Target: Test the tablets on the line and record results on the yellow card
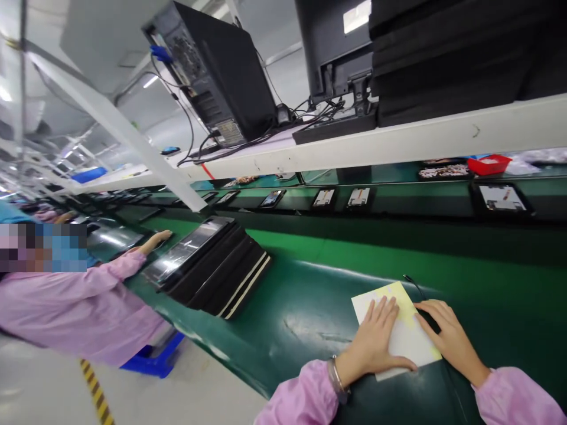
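Observation:
A white and pale-yellow sheet of paper (410, 342) lies at a slant on the green work surface in front of me. My left hand (374, 336) rests flat on it, fingers stretched and thumb spread to the right. On that wrist is a grey band. At the sheet's right edge, my right hand (449, 333) has its fingers extended, with the thumb side touching the paper. A thin black cable (414, 283) emerges beyond the right hand's fingers. Something dark shows between that hand's thumb and fingers; what it is I cannot make out.
To the left stands a stack of black trays (212, 265) with a screen-like panel on top. A co-worker's arm (137, 260) reaches past it. Several devices, including one tablet-like unit (502, 198), line the conveyor behind. A shelf (332, 147) overhead carries a computer tower (217, 71) and a monitor.

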### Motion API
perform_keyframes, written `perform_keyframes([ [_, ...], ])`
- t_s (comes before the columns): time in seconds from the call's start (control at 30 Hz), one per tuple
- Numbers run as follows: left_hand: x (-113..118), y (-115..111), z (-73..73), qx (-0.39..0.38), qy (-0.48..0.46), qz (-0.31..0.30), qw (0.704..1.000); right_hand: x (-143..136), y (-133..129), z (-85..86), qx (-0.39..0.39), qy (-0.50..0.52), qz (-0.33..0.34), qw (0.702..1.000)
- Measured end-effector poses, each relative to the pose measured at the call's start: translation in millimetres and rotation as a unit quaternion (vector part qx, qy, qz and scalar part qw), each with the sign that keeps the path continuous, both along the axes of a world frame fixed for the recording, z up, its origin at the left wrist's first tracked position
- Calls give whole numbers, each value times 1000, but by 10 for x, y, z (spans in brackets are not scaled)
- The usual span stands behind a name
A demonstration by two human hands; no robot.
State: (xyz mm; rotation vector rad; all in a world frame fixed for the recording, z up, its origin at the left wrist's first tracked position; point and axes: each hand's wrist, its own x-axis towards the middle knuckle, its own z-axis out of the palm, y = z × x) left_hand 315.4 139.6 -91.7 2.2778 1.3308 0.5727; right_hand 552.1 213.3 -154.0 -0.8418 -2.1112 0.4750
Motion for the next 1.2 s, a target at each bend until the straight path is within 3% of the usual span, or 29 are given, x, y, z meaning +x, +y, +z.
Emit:
perform_keyframes([
  [0.17, 210, 165, -227, 11, 10, 11, 1000, 6, 14, -34, -45, -32, 41, 998],
  [0.5, 278, 233, -535, 63, 19, 52, 997, 31, 34, 18, -85, -29, 14, 996],
  [0.77, 270, 234, -572, 79, 41, 47, 995, 14, 34, -5, -67, -18, -1, 998],
  [1.2, 265, 231, -501, 48, 34, 47, 997, -1, 15, -5, -47, -14, -16, 999],
])
